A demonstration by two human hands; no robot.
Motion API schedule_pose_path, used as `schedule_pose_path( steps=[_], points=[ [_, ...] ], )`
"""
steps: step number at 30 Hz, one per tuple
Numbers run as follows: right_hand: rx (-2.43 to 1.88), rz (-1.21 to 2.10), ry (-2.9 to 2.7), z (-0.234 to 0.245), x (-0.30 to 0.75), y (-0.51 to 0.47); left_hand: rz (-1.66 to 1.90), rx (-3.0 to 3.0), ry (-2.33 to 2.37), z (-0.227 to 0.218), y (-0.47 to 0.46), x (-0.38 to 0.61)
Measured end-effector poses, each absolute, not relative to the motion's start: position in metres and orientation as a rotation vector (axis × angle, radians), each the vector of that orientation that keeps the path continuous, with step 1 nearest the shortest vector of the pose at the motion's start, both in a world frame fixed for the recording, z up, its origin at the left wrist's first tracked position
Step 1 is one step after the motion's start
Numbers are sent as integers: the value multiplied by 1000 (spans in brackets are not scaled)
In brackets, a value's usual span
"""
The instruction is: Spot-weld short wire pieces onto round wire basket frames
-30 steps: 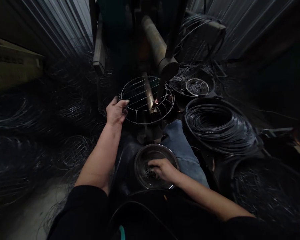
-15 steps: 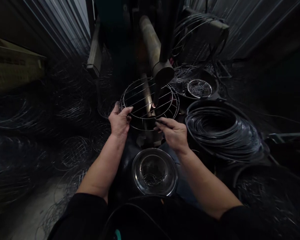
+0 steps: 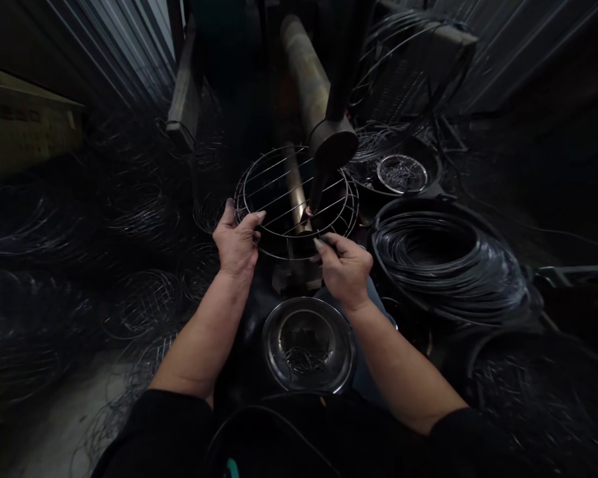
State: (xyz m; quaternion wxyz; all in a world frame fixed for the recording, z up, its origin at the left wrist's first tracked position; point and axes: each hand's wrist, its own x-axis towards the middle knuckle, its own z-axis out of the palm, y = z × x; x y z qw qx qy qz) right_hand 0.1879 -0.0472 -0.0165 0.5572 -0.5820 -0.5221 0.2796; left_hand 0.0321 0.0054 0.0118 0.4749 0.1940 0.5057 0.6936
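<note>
One round silvery wire rack (image 3: 275, 197) seemed mid-alignment, left hand (image 3: 238, 242) pinching left edge, right hand (image 3: 347, 269) pinched at near edge, contents unclear; steadiness needed next.

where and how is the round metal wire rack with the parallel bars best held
The round, grey metal wire rack is probably best pinched at its left rim, coming from the person's left, as the left hand does: the thin wire edge there suits a pinch, and that side lies away from the copper-coloured tip near the middle.
</note>
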Motion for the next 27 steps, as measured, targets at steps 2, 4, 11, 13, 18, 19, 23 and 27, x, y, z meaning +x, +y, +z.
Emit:
schedule_pose_path(
  steps=[2,4,11,13,18,19,23,27],
  points=[
    [-1348,624,-1242,-19,188,-47,1689,475,1235,12,6,30],
    [-1316,601,-1248,-20,187,-45,1682,459,1245,12,9,28],
    [-1280,586,-1264,-18,186,-31,1671,475,1257,13,21,25],
    [-1276,587,-1265,-17,186,-28,1671,466,1255,12,23,25],
    [-1285,641,-1247,-15,185,-23,1666,450,1267,8,29,24],
    [-1290,654,-1241,-15,185,-22,1667,449,1271,7,30,23],
    [-1316,689,-1226,-14,185,-16,1659,442,1280,8,34,24],
    [-1323,758,-1259,-8,189,-17,1661,456,1308,14,33,24]
  ],
)
